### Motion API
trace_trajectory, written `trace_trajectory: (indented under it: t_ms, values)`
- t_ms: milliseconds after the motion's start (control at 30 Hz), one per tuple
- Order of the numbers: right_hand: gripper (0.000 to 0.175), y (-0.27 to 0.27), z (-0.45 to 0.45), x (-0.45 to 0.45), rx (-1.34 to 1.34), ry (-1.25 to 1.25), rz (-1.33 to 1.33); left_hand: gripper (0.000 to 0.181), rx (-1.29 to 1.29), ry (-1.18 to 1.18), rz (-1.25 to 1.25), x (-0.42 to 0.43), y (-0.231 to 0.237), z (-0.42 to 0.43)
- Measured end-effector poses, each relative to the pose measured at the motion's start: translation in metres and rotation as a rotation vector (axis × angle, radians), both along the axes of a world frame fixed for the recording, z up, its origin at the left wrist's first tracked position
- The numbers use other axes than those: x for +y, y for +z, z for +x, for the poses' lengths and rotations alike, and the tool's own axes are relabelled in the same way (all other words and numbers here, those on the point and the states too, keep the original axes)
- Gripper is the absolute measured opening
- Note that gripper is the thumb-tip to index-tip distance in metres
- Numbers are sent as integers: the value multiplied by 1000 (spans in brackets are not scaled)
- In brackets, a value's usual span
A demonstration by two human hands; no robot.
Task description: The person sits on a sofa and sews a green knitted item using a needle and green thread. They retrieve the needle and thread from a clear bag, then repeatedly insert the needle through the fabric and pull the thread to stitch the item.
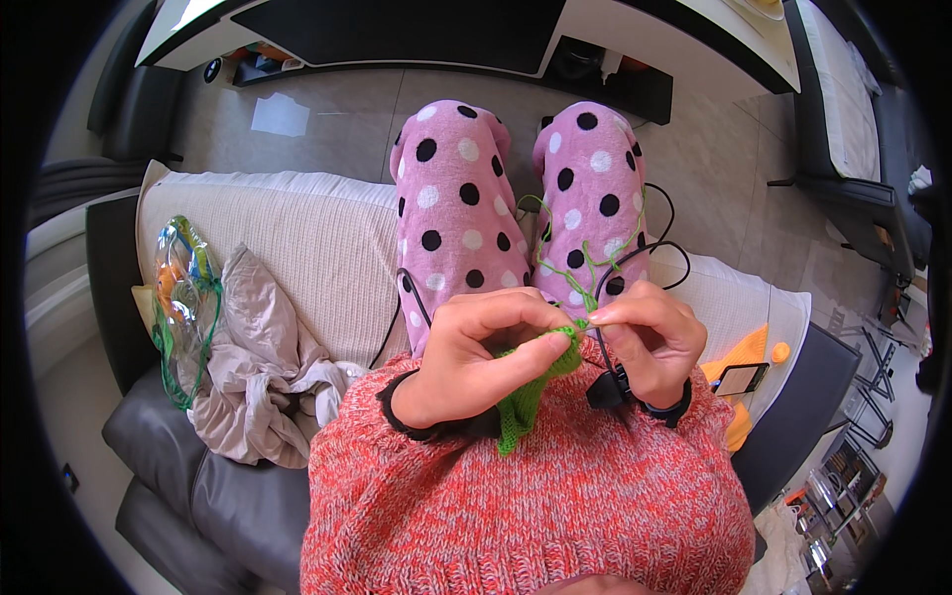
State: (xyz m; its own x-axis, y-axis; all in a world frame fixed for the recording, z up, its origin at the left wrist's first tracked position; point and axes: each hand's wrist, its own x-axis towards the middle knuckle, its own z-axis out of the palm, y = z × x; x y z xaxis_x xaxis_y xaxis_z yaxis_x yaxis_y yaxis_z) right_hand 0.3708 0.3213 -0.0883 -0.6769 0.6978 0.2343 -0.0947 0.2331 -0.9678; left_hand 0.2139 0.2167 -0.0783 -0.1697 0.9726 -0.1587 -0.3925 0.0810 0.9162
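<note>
Over my lap, my left hand [483, 349] pinches the upper edge of a green knitted piece [522, 409], which hangs down in front of the red sweater. Close on its right, my right hand [654, 342] has thumb and fingertips closed on a thin needle or hook [584, 327] at the edge of the knitting. Its exact kind cannot be told. Loose green yarn [554, 268] runs from the work over the right knee of the pink dotted trousers. A black cable [599, 305] passes beside my right hand.
Left on the sofa lie a clear plastic bag [178, 305] with coloured things and a crumpled grey cloth [253, 372]. On the right are an orange knitted piece [747, 346], a small orange roll [780, 352] and a phone [741, 379]. A low cabinet [401, 33] stands ahead.
</note>
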Motion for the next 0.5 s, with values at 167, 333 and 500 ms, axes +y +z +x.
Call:
trace_trajectory:
  t_ms: [167, 333, 500]
  values:
    - [16, 0, -1, 0, 4, -5, 20, 10, -13, -3, -1, 0, 0, 0]
    - [17, 2, 0, 0, 1, -8, 46, 9, -46, -5, -14, -1, 0, 0]
    - [18, 3, -1, 0, 6, -23, 48, 9, -28, -9, -20, -1, 1, 0]
